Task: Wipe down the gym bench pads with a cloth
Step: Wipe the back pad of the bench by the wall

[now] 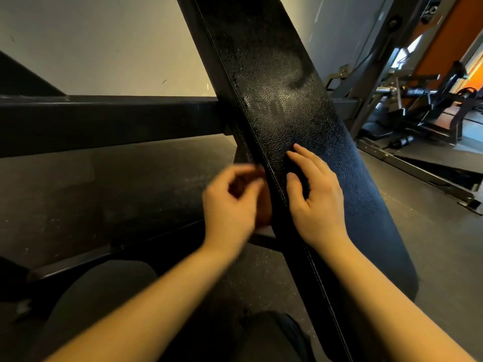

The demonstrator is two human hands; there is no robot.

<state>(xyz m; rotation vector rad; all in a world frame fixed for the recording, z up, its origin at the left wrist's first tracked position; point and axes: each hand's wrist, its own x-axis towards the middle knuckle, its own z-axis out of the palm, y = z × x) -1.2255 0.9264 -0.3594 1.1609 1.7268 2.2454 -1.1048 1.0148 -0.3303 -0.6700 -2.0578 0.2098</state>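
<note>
Though motion-blurred, left hand (232, 202) at bench pad (274, 87) edge, grip untellable; right hand (316, 197) flat, open-fingered, on it.

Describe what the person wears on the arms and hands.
The left forearm and right forearm are bare, with no sleeves in view. The left hand, blurred, and the right hand show no gloves, rings or watch.

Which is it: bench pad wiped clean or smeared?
Smeared: the bench pad shows hazy streaks and blotches above the right hand resting on it. Wet or dried, cannot tell.
</note>
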